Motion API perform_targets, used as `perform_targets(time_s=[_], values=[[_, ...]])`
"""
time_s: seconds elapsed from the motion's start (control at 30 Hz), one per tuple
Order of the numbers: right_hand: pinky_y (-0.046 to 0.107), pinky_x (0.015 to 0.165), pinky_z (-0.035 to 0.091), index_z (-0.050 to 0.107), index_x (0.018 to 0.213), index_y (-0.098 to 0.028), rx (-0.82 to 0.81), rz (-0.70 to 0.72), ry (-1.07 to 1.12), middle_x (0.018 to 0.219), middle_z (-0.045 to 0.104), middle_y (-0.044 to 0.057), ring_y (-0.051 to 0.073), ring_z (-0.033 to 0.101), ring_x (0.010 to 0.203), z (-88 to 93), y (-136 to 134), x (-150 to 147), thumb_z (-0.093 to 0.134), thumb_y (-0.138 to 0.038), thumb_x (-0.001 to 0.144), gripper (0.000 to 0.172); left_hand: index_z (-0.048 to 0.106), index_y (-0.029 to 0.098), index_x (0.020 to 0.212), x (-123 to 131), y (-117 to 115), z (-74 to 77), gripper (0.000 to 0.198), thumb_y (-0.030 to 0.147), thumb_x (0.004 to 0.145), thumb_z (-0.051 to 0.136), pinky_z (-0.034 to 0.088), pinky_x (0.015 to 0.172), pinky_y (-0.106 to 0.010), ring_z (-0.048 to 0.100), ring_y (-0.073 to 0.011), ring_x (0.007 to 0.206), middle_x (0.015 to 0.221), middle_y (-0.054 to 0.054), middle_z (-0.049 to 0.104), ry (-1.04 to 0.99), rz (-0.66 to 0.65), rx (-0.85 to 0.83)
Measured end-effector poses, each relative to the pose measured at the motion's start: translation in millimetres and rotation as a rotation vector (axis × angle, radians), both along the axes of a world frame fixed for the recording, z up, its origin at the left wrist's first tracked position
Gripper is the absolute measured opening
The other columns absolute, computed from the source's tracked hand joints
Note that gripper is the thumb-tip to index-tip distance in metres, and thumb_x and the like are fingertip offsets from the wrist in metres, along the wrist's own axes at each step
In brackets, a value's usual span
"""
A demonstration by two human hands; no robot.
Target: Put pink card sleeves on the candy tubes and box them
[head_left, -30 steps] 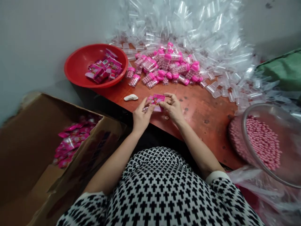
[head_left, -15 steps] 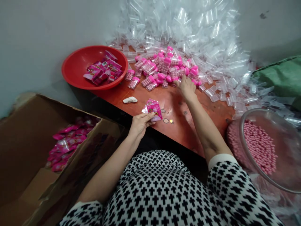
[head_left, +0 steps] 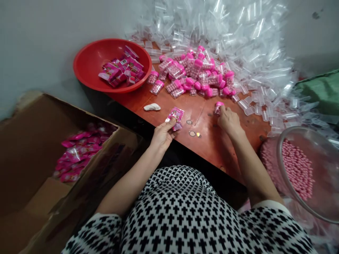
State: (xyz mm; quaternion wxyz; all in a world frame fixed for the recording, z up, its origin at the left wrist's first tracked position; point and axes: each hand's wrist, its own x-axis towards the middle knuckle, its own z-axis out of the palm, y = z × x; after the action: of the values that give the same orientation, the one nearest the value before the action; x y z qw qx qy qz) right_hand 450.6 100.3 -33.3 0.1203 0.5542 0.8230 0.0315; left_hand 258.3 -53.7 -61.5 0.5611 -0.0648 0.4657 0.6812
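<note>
My left hand pinches a shiny pink printed packet just above the near edge of the orange-brown table. Whether it is one packet or several together is hard to tell. My right hand grips a small clear bottle with a pink cap and pink balls inside, held over the table's right half. Beyond both hands lies a heap of similar filled, pink-capped bottles.
A red bowl of pink packets stands back left. Empty clear containers pile up behind. At right is a clear tub of pink balls. A cardboard box with filled pink packets sits lower left. A white scrap lies on the table.
My right hand has drawn back from the heap toward me with a pink-capped bottle in it. The left hand still holds the pink packet, now tilted differently. The view has shifted slightly.
</note>
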Motion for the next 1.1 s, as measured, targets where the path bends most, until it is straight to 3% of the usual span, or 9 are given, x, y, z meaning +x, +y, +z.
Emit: perform_targets(time_s=[0.13, 0.2, 0.3, 0.43, 0.53, 0.63, 0.7, 0.83, 1.1], values=[[0.045, 0.082, 0.048, 0.053, 0.122, -0.01, 0.023, -0.079, 0.0, 0.109, 0.066, 0.025, 0.037, 0.065, 0.101, 10.1, 0.7, -0.7, 0.039, -0.053, 0.094, 0.053, 0.068, 0.009, 0.076, 4.4, -3.5, 4.9, 0.009, 0.011, 0.084, 0.063, 0.058, 0.056, -0.023, 0.067, -0.0133, 0.059, 0.068, -0.005, 0.069, -0.044, 0.003, 0.008], [0.046, 0.084, 0.049, 0.055, 0.12, -0.007, 0.089, -0.146, 0.074, 0.11, 0.066, 0.027, 0.038, 0.065, 0.104, 9.2, 5.9, -8.1, 0.042, -0.06, 0.092, 0.062, 0.068, 0.009, 0.076, 5.3, -6.5, 5.8, 0.008, 0.008, 0.082, 0.062, 0.058, 0.058, -0.024, 0.068, -0.0145, 0.062, 0.071, -0.006, 0.07, -0.04, 0.008, 0.002], [0.046, 0.086, 0.049, 0.056, 0.119, -0.001, 0.104, -0.206, 0.159, 0.114, 0.065, 0.03, 0.039, 0.064, 0.106, 1.4, 17.8, -16.8, 0.053, -0.056, 0.088, 0.063, 0.068, 0.009, 0.075, 5.6, -9.5, 5.6, 0.007, 0.007, 0.081, 0.064, 0.058, 0.058, -0.024, 0.068, -0.0137, 0.062, 0.07, -0.005, 0.07, -0.04, 0.017, 0.007], [0.048, 0.088, 0.049, 0.064, 0.108, -0.001, 0.042, -0.194, 0.22, 0.112, 0.065, 0.031, 0.039, 0.064, 0.108, -7.9, 24.6, -9.5, 0.048, -0.033, 0.093, 0.04, 0.068, 0.012, 0.078, 6.7, -9.0, 5.0, 0.004, 0.013, 0.08, 0.071, 0.056, 0.057, -0.022, 0.067, -0.0117, 0.06, 0.069, -0.003, 0.07, -0.084, 0.065, -0.003], [0.045, 0.082, 0.052, 0.065, 0.095, -0.007, -0.071, -0.125, 0.535, 0.097, 0.07, 0.024, 0.034, 0.069, 0.096, -9.4, 2.1, 1.5, 0.044, -0.035, 0.094, 0.035, 0.067, 0.012, 0.077, 9.2, -6.4, 3.4, 0.01, 0.017, 0.077, 0.076, 0.056, 0.058, -0.021, 0.067, -0.0119, 0.06, 0.069, -0.003, 0.069, -0.138, 0.111, -0.015], [0.034, 0.061, 0.056, 0.057, 0.094, -0.017, -0.465, -0.092, 1.097, 0.078, 0.07, 0.009, 0.022, 0.069, 0.065, -10.5, -48.1, 1.4, 0.045, -0.052, 0.091, 0.037, 0.066, 0.013, 0.078, 12.0, -2.9, 0.4, 0.012, 0.019, 0.077, 0.076, 0.056, 0.065, -0.023, 0.068, -0.0126, 0.064, 0.072, -0.003, 0.071, -0.192, 0.137, 0.014], [0.029, 0.049, 0.054, 0.053, 0.093, -0.021, -0.701, -0.093, 1.283, 0.07, 0.066, 0.002, 0.017, 0.064, 0.051, -12.9, -86.0, -7.0, 0.052, -0.06, 0.085, 0.04, 0.067, 0.014, 0.081, 13.9, -0.7, -1.2, 0.009, 0.02, 0.08, 0.074, 0.057, 0.07, -0.025, 0.069, -0.0136, 0.067, 0.074, -0.003, 0.071, -0.22, 0.138, 0.032], [0.022, 0.04, 0.05, 0.051, 0.087, -0.022, -0.811, -0.105, 1.379, 0.066, 0.062, -0.003, 0.011, 0.06, 0.044, -22.9, -132.4, -30.9, 0.055, -0.065, 0.081, 0.043, 0.066, 0.013, 0.081, 19.5, 2.2, -1.6, 0.009, 0.019, 0.08, 0.073, 0.056, 0.071, -0.026, 0.068, -0.0134, 0.067, 0.074, -0.003, 0.071, -0.242, 0.125, 0.072], [0.018, 0.038, 0.047, 0.055, 0.087, -0.02, -0.792, -0.05, 1.383, 0.061, 0.06, -0.005, 0.008, 0.057, 0.042, -32.6, -126.2, -40.6, 0.056, -0.061, 0.083, 0.041, 0.062, 0.011, 0.073, 29.3, -1.0, 1.8, 0.027, 0.027, 0.068, 0.084, 0.047, 0.052, -0.02, 0.059, -0.0096, 0.052, 0.062, 0.0, 0.064, -0.073, 0.002, 0.197]])
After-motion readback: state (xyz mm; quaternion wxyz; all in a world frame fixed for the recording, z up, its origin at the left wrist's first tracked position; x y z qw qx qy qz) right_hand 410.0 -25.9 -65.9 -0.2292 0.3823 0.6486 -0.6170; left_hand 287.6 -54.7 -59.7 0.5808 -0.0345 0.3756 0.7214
